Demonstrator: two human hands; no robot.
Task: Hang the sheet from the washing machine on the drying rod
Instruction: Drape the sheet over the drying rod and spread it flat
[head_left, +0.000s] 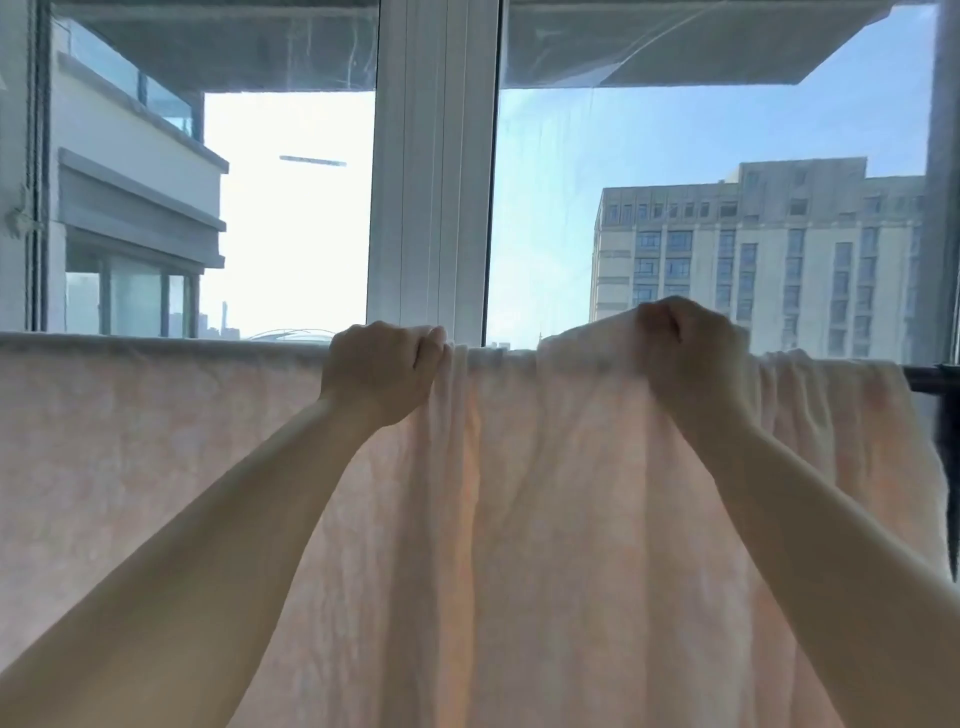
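Observation:
A pale pink sheet (156, 467) hangs over the drying rod and fills the lower half of the view. The rod itself is dark and shows bare only at the far right (932, 375). My left hand (382, 366) grips the sheet's top fold at the rod, near the middle. My right hand (685, 348) pinches a bunch of the sheet and holds it lifted slightly above the rod line. Between the two hands the cloth is gathered in vertical folds; to the left it lies flat and spread.
Just behind the rod stands a large window with a white centre frame (434, 182). A neighbouring balcony (135, 182) and a tall building (753, 260) show outside. A dark strip hangs at the right edge (950, 493).

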